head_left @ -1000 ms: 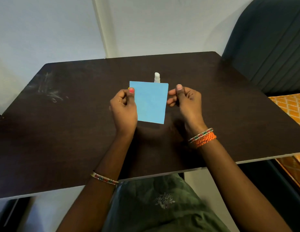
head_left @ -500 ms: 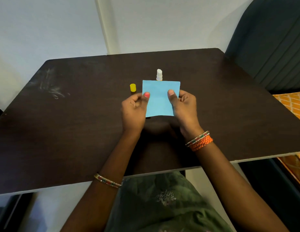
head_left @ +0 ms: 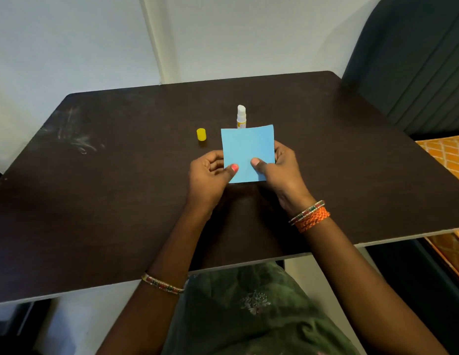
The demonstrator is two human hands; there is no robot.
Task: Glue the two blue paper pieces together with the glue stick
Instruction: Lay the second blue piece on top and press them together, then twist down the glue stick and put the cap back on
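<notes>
- Head view, what has changed: blue paper [head_left: 247, 152] now sits lower and closer to our body than a second ago, when we held it up and tilted; it now hides only the base of the glue stick [head_left: 241, 116] behind it.
- Our left hand [head_left: 210, 175] pinches the paper's lower left edge, thumb on the blue face; our right hand [head_left: 279, 167] grips the lower right edge the same way, thumb on top, fingers behind.
- We see one blue square only. Whether two pieces lie stacked flush we cannot tell, since no second edge shows.
- Both thumbs have slid inward and down compared with the earlier frames, which we read as pressing the sheets together after gluing.
- The glue stick stands upright and uncapped on the dark table [head_left: 120, 201], just beyond the paper's top edge.
- Its yellow cap [head_left: 201, 134] lies to the left of the paper, apart from it; a second ago our left hand hid it.
- We judge the joining nearly done; recapping the stick remains.
</notes>
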